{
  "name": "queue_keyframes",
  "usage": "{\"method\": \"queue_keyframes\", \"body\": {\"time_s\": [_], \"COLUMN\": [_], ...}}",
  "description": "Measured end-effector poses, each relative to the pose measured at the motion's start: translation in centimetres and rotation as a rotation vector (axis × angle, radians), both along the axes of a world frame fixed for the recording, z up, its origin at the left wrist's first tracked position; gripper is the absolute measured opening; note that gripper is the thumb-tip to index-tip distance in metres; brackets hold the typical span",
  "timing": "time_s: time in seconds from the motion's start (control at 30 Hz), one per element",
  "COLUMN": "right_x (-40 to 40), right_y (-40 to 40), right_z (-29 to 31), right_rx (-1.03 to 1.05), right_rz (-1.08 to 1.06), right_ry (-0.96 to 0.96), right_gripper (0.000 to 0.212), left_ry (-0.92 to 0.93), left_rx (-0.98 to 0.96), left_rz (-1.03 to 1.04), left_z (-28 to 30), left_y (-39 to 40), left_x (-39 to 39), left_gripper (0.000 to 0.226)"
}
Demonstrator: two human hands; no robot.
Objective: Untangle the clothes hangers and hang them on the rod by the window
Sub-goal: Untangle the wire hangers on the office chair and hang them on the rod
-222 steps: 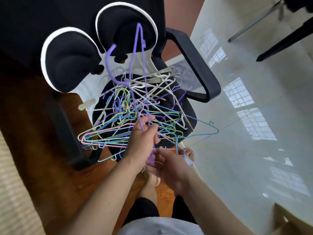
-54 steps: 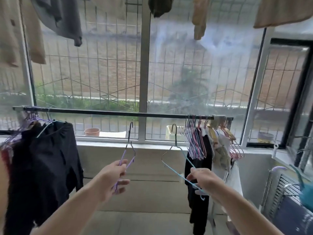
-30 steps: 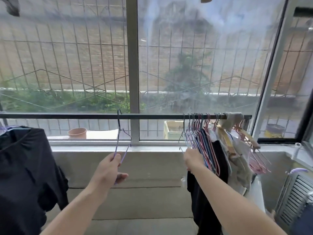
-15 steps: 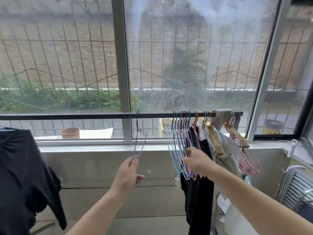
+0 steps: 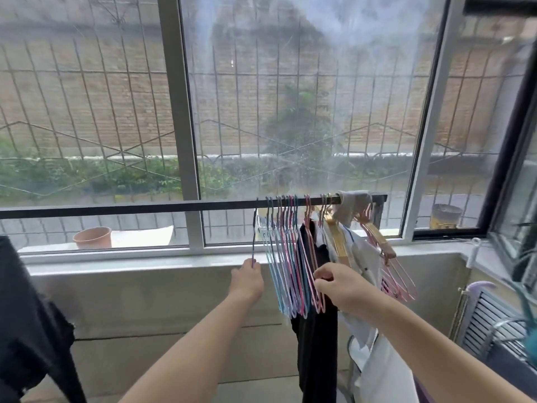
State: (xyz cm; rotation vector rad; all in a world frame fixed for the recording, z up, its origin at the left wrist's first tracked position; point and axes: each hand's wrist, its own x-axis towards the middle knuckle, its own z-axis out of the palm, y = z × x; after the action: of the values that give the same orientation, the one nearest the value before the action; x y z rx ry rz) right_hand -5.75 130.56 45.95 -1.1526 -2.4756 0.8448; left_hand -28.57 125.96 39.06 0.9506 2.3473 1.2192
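From the head camera, the left hand (image 5: 247, 282) pinches the bottom of a purple hanger (image 5: 254, 231), whose hook sits over the dark rod (image 5: 145, 207) by the window, just left of the hanging bunch. The right hand (image 5: 338, 283) has its fingers curled around the lower ends of the bunched pink and blue hangers (image 5: 290, 257), beside a black garment (image 5: 318, 344) and white clothes (image 5: 374, 367).

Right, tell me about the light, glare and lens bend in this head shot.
Head view: daylight comes from behind the window, so it is backlit; a hazy pale smear of glare washes the upper glass; the rod and the right-hand frames bow from wide-angle distortion; both hands, left and right, stay fairly sharp.
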Motion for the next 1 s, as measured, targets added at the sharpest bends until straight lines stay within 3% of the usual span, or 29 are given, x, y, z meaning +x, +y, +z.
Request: {"method": "queue_keyframes", "body": {"time_s": [0.4,0.5,0.6,0.77,1.0], "right_x": [1.3,-0.1,-2.8,-11.1,-20.8], "right_y": [-0.2,-1.0,-2.2,-6.6,-24.5], "right_z": [0.6,0.5,-1.1,-7.5,-17.0], "right_rx": [-0.03,-0.058,-0.102,-0.237,-0.406], "right_rz": [0.042,0.089,0.155,0.324,0.713], "right_ry": [0.031,0.047,0.073,-0.011,-0.249], "right_gripper": [0.032,0.031,0.028,0.014,0.017], "left_ry": [0.0,-0.043,-0.061,-0.25,-0.636], "left_rx": [-0.046,-0.091,-0.035,-0.023,0.034], "left_rz": [-0.117,-0.083,-0.054,0.108,0.691], "left_z": [-0.7,-1.6,-2.9,-7.9,-16.2], "left_y": [1.8,0.4,-3.1,-14.7,-43.2], "left_x": [1.3,0.9,0.8,-0.8,4.4], "left_gripper": [0.053,0.064,0.058,0.032,0.016]}}
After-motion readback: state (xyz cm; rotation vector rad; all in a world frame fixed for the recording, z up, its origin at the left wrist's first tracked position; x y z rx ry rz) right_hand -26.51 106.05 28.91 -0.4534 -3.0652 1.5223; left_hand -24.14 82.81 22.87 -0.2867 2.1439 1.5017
